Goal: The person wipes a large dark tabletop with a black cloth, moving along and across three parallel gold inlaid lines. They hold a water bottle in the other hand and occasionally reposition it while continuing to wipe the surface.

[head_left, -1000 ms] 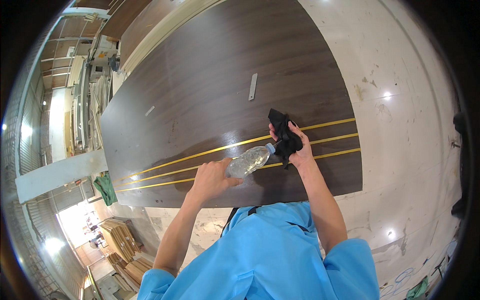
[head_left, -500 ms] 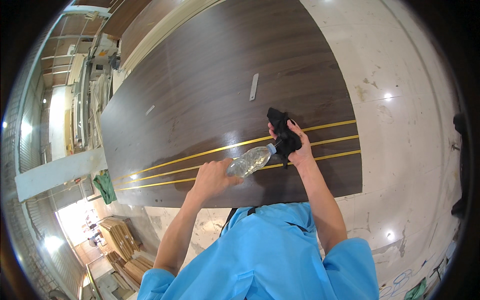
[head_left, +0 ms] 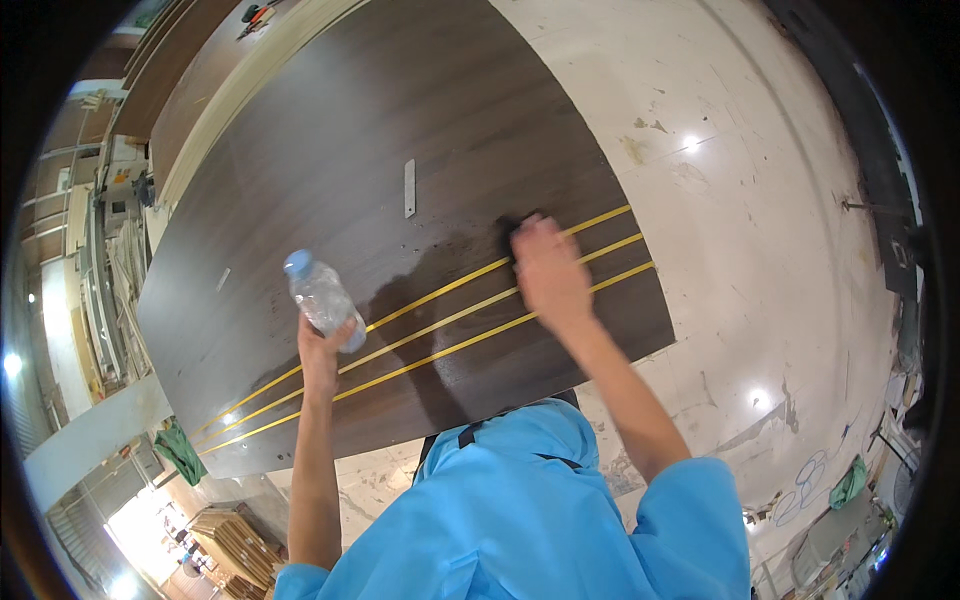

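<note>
My left hand [head_left: 320,348] grips the lower part of a clear plastic bottle [head_left: 322,298] with a blue cap, held upright above the board. On the right, my right hand [head_left: 552,270] presses a black cloth [head_left: 508,232] onto the dark wood-grain board [head_left: 330,150]; the hand is smeared by motion and covers most of the cloth. Three yellow strips [head_left: 460,307] run lengthwise along the near part of the board, passing beneath both hands. Wet-looking marks and dark specks show on the surface between my hands.
A flat metal strip [head_left: 409,188] lies mid-board, and a smaller pale piece [head_left: 223,280] lies to the left. Green cloth [head_left: 180,452] hangs by the left corner. Stacked boards [head_left: 225,535] stand at the lower left. Pale floor [head_left: 720,230] borders the right edge.
My left hand has moved left and turned the bottle from tipped against the cloth to cap up. My right hand has turned palm down and put the cloth onto the board.
</note>
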### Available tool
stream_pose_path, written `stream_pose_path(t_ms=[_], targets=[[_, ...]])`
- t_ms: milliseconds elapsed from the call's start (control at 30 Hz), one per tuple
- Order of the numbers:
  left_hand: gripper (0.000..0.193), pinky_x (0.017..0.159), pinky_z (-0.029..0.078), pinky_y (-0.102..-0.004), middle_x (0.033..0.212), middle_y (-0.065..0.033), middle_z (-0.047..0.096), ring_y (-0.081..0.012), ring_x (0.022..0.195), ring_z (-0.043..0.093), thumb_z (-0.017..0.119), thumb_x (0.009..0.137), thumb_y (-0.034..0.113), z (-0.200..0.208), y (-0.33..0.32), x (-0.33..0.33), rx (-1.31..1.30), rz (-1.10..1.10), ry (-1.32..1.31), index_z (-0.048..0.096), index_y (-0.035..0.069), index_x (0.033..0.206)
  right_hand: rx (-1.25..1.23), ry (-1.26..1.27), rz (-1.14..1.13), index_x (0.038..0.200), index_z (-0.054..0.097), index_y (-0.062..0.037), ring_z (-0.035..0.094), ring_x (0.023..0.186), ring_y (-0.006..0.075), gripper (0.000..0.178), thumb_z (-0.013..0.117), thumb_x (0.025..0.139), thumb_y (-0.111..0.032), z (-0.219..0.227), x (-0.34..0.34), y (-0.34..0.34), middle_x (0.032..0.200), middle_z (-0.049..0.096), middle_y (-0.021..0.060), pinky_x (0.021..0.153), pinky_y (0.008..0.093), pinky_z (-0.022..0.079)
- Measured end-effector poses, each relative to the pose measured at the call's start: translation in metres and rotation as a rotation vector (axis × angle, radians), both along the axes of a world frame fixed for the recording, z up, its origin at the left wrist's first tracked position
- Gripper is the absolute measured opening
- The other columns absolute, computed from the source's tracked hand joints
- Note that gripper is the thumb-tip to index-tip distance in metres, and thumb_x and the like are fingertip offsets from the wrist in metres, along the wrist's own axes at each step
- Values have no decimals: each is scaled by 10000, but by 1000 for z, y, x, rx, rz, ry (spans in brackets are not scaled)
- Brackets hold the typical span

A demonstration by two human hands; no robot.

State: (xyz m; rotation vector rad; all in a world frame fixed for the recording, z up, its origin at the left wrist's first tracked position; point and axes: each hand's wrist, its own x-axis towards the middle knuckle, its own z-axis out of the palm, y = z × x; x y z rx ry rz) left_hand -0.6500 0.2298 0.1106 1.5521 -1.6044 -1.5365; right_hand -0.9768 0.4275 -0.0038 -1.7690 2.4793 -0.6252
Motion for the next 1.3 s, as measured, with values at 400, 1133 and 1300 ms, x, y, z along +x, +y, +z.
stream_pose_path(t_ms=[400, 1133, 1300], targets=[[753, 1184, 397, -428, 1440, -110, 592, -260, 1358, 552, 885, 873, 126, -57, -109, -52, -265, 144, 108, 496, 31, 1511, -58, -208, 343, 1388, 643, -48, 498, 1482, 341, 461, 620, 1002, -298, 22, 114, -5, 1552, 568, 194, 1260, 496, 358], [559, 1146, 478, -389, 1418, -160, 569, -262, 1323, 577, 778, 982, 85, -79, -35, 81, -381, 198, -106, 509, -9, 1463, 149, -84, -146, 1427, 611, -7, 495, 1439, 402, 534, 660, 964, -268, 17, 31, 90, 1531, 551, 239, 1226, 527, 377], [489, 1142, 490, -388, 1388, -147, 592, -256, 1296, 597, 758, 999, 78, -86, -13, 126, -353, 270, -191, 542, -10, 1428, 35, 144, -525, 1514, 513, 9, 447, 1485, 428, 600, 633, 1036, -332, -3, -53, 1, 1600, 472, 265, 1231, 554, 360]])
